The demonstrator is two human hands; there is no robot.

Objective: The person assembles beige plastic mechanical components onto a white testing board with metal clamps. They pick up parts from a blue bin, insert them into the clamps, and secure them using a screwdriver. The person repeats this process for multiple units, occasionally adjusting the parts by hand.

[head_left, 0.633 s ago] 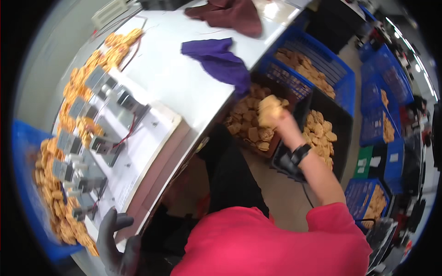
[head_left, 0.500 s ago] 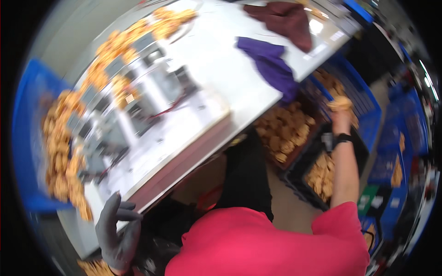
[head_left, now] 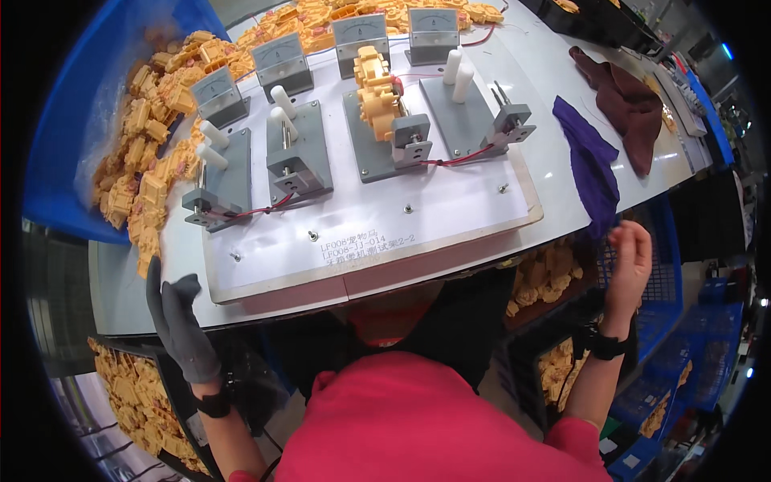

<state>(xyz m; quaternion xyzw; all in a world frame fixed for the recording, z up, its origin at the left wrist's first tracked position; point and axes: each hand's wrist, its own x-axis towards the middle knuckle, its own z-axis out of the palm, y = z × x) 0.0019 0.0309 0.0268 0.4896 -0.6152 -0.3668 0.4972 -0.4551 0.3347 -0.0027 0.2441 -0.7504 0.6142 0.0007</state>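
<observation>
My left hand (head_left: 181,329), in a grey glove, is at the table's near left edge. Its fingers are stretched out and hold nothing, close to the lowest yellow plastic gearbox pieces (head_left: 150,197). My bare right hand (head_left: 630,269) is raised beside the table's right edge, just below the purple cloth (head_left: 593,173); its fingers point up and nothing shows in them. Between my hands lies a white test board (head_left: 361,217) with several grey fixtures, white pegs and dial meters (head_left: 359,34). One yellow gearbox (head_left: 374,92) sits on the third fixture from the left.
A blue bin (head_left: 68,136) of yellow pieces stands at the left. A maroon cloth (head_left: 634,112) lies at the far right. Below the table are crates of pieces at lower left (head_left: 148,402) and right (head_left: 546,273), with blue crates (head_left: 703,337) beyond.
My view has swung to face the board. My right hand has come up from the crates at the right, where a yellow piece was at its fingers. My left hand stays near the left edge.
</observation>
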